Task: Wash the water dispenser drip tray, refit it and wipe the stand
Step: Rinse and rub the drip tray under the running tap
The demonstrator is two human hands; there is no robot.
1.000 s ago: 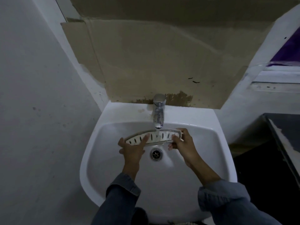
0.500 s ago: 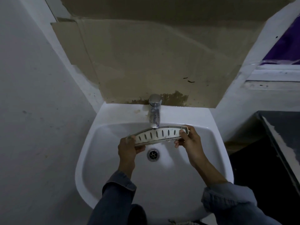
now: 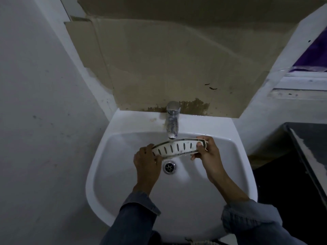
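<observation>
drip tray (image 3: 178,148): white, curved, row of dark slots facing up, held over the sink (image 3: 113,183) basin just below the tap (image 3: 172,121) spout, above the drain (image 3: 169,167)
left hand (image 3: 147,159): fingers curled round the tray's left end, thumb on the near edge, gripping it
right hand (image 3: 207,153): pinching the tray's right end, thumb on the slotted face, fingers behind
tray tilt: right end slightly higher than left
water: cannot tell if the tap is running
sleeves: blue denim on both arms
wall: brown cardboard (image 3: 177,59) behind the tap, stained at its bottom edge
right side: dark counter (image 3: 307,149) beside the sink
</observation>
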